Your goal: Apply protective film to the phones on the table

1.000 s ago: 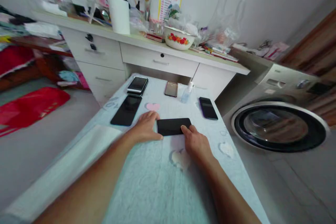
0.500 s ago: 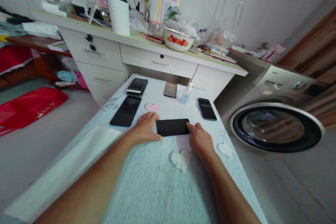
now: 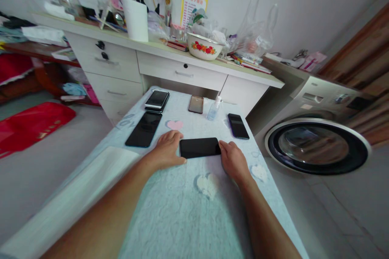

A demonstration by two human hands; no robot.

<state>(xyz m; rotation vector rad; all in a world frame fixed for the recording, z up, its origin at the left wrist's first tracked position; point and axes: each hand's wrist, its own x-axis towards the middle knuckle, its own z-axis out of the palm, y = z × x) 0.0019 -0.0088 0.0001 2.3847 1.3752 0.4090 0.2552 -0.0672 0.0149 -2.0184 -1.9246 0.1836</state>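
Note:
A black smartphone [image 3: 200,147] lies sideways, screen up and dark, on the cloth-covered table [image 3: 176,214] between my hands. My left hand [image 3: 168,150] spans the phone's left end, thumb at the near corner and fingers at the far one. My right hand [image 3: 233,160] is closed, its fingertips against the phone's right end; its lower fingers are curled out of sight. Left of my left hand rests a larger dark phone [image 3: 144,129]. Another phone with a purplish edge [image 3: 238,126] lies beyond my right hand.
At the table's far end are a stack of phones [image 3: 157,100], a brownish phone or case [image 3: 196,104] and a clear spray bottle [image 3: 214,109]. A folded white cloth [image 3: 100,178] runs along the left edge. Behind stands a drawer desk [image 3: 179,71]; a washing machine [image 3: 316,141] is right.
My right hand's fingertips have slid slightly right, from the phone's screen corner to its right end. The left hand keeps its place at the phone. The view has shifted a little.

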